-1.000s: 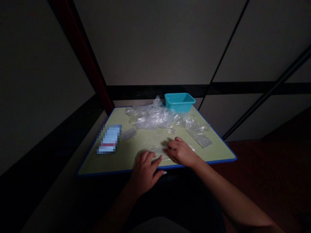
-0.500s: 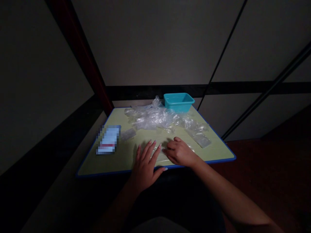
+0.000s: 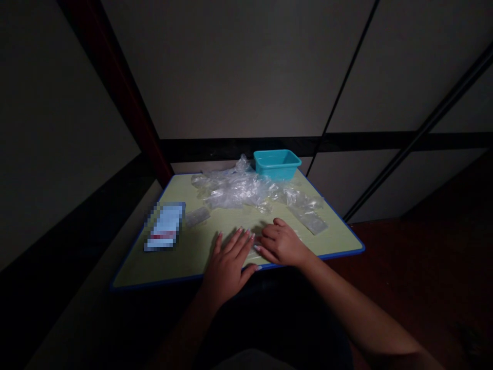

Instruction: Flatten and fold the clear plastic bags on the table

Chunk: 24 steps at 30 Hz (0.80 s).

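Observation:
Flat against the near part of the table lies a clear plastic bag (image 3: 252, 254), mostly covered by my hands. My left hand (image 3: 228, 264) rests on its left part, palm down, fingers stretched out and thumb toward the table edge. Close beside those fingertips, my right hand (image 3: 283, 244) is closed, its bent fingers pressed together at the plastic. What sits under the right fingers is largely hidden. Beyond both hands spreads a heap of crumpled clear plastic bags (image 3: 241, 190).
A turquoise plastic basin (image 3: 276, 167) stands at the back right of the blue-edged table (image 3: 154, 270). A pixelated flat object (image 3: 165, 226) lies at the left. Small flat plastic packets lie left (image 3: 197, 216) and right (image 3: 314, 222). Wall panels (image 3: 239, 77) rise behind.
My right hand has drawn slightly toward my left, with its thumb now nearer the left fingertips. The left hand stays flat. The whole view has shifted a little.

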Available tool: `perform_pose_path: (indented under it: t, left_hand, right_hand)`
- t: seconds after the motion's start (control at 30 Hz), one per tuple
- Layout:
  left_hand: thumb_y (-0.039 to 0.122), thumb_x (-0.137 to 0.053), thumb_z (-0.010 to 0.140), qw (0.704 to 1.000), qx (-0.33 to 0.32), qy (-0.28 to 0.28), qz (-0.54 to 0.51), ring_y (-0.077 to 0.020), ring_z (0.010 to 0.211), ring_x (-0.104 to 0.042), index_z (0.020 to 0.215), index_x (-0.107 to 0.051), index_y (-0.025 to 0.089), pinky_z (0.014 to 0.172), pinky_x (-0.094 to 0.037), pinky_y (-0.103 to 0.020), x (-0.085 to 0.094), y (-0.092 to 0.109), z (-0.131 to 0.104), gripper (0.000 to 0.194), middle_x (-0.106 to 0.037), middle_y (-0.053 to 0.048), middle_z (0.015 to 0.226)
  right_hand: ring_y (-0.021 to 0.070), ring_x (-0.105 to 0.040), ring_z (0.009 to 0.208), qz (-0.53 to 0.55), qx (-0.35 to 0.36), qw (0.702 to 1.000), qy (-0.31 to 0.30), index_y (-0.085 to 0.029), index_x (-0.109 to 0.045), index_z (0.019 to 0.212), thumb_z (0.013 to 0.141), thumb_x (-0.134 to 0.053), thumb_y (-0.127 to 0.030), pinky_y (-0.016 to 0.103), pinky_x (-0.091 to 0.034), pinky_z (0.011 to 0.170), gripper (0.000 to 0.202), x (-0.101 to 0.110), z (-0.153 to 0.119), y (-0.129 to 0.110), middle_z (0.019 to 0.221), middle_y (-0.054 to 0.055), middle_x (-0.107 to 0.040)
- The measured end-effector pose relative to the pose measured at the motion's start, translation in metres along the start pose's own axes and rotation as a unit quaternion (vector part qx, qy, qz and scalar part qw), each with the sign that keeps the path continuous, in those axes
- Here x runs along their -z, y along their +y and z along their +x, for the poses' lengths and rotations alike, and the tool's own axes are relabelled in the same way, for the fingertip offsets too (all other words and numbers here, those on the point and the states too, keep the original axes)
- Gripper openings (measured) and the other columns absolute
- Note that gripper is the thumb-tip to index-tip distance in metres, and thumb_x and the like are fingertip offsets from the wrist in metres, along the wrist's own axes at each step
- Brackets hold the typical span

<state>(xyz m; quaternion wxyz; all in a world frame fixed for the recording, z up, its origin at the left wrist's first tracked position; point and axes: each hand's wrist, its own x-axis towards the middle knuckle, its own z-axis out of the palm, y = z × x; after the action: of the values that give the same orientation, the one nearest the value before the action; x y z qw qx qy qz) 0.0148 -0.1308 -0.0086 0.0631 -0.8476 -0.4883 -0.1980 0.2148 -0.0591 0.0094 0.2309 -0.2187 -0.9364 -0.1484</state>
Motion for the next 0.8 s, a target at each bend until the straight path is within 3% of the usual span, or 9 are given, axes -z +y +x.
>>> perform_pose_path:
  t: [0.27, 0.43, 0.5, 0.6, 0.8]
  left_hand:
    - [0.048, -0.046, 0.093, 1.000, -0.010, -0.007, 0.003, -0.0264, 0.137, -0.037, 0.141, -0.042, 0.026, 0.114, -0.015, -0.054, -0.001, 0.000, 0.001, 0.053, -0.045, -0.004, 0.145]
    - [0.051, -0.046, 0.091, 1.000, -0.019, -0.005, 0.010, -0.0276, 0.137, -0.036, 0.143, -0.040, 0.026, 0.114, -0.016, -0.054, -0.002, -0.001, 0.001, 0.058, -0.043, -0.005, 0.147]
    - [0.052, -0.046, 0.091, 1.000, -0.016, -0.006, 0.008, -0.0276, 0.137, -0.036, 0.143, -0.039, 0.026, 0.114, -0.016, -0.054, -0.002, -0.001, 0.001, 0.059, -0.042, -0.005, 0.147]
    - [0.051, -0.048, 0.090, 1.000, -0.019, -0.011, 0.008, -0.0282, 0.137, -0.035, 0.144, -0.038, 0.024, 0.114, -0.017, -0.055, -0.003, -0.001, 0.001, 0.061, -0.041, -0.006, 0.148]
    - [0.049, -0.050, 0.089, 0.999, -0.042, -0.019, 0.004, -0.0292, 0.138, -0.034, 0.147, -0.033, 0.022, 0.114, -0.017, -0.055, -0.005, -0.004, 0.000, 0.065, -0.040, -0.009, 0.148]
  right_hand:
    - [0.0221, -0.055, 0.086, -0.025, -0.208, 0.974, 0.091, -0.016, -0.066, 0.099, 0.090, -0.053, -0.024, 0.039, -0.035, 0.079, 0.018, 0.029, -0.045, -0.001, 0.090, 0.009, -0.063]
    - [0.0231, -0.058, 0.090, -0.041, -0.292, 0.941, 0.166, -0.018, -0.061, 0.106, 0.088, -0.053, -0.016, 0.040, -0.040, 0.082, 0.020, 0.038, -0.075, -0.030, 0.096, 0.009, -0.065]
    - [0.0244, -0.059, 0.101, -0.031, -0.285, 0.946, 0.151, -0.021, -0.060, 0.111, 0.088, -0.052, -0.017, 0.045, -0.038, 0.091, 0.024, 0.035, -0.078, -0.047, 0.107, 0.010, -0.065]
    - [0.0278, -0.051, 0.120, -0.026, -0.282, 0.954, 0.099, -0.022, -0.060, 0.112, 0.090, -0.051, -0.022, 0.054, -0.026, 0.105, 0.024, 0.027, -0.077, -0.063, 0.127, 0.011, -0.061]
    - [0.0313, -0.032, 0.137, -0.004, -0.290, 0.957, -0.015, -0.024, -0.065, 0.108, 0.093, -0.046, -0.028, 0.064, -0.005, 0.110, 0.024, 0.027, -0.065, -0.042, 0.145, 0.010, -0.045]
